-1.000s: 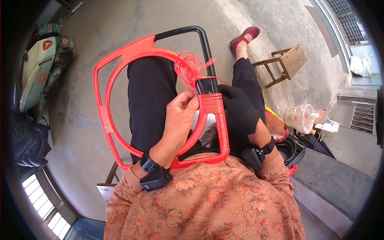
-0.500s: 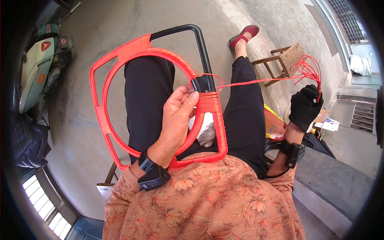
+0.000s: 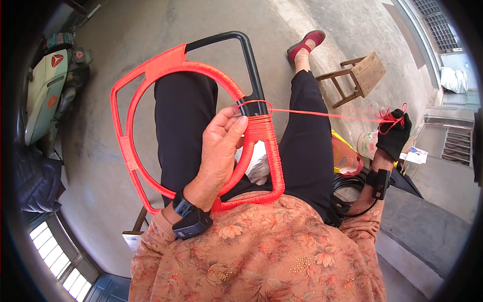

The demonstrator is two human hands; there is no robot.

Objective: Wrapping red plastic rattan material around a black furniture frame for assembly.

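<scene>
Head view: our left hand [image 3: 216,143] pinches the frame [image 3: 261,132] over our lap [image 3: 307,156]; from its black part, beside those fingers, the cord [image 3: 322,114] stretches rightward to our right hand [image 3: 394,137], fingers closed on it.

A person wears an orange knit sweater [image 3: 241,251] printed with flowers and dotted with gold beads [image 3: 303,265], black trousers [image 3: 308,151] and a red strapped shoe [image 3: 311,39]. A black glove [image 3: 390,142] covers the right hand [image 3: 395,135]; the left hand [image 3: 220,143] is bare. Dark boxy devices [image 3: 192,224] are strapped at both wrists, a thin black cable [image 3: 363,213] running from the right one.
</scene>
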